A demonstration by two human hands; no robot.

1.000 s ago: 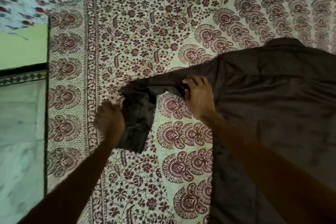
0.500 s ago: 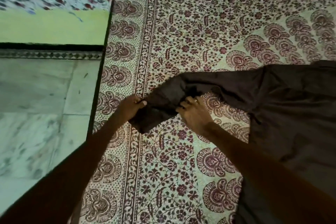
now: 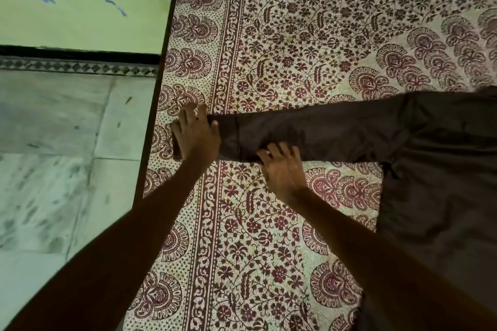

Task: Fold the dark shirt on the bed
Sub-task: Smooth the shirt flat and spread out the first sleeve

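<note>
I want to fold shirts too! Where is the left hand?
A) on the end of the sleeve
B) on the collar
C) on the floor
A: the left hand lies flat on the cuff end of the sleeve, which is stretched out straight.

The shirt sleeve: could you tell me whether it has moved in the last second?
Yes. The sleeve was pulled out straight; its cuff now crosses the bedspread's border band toward the bed edge.
</note>
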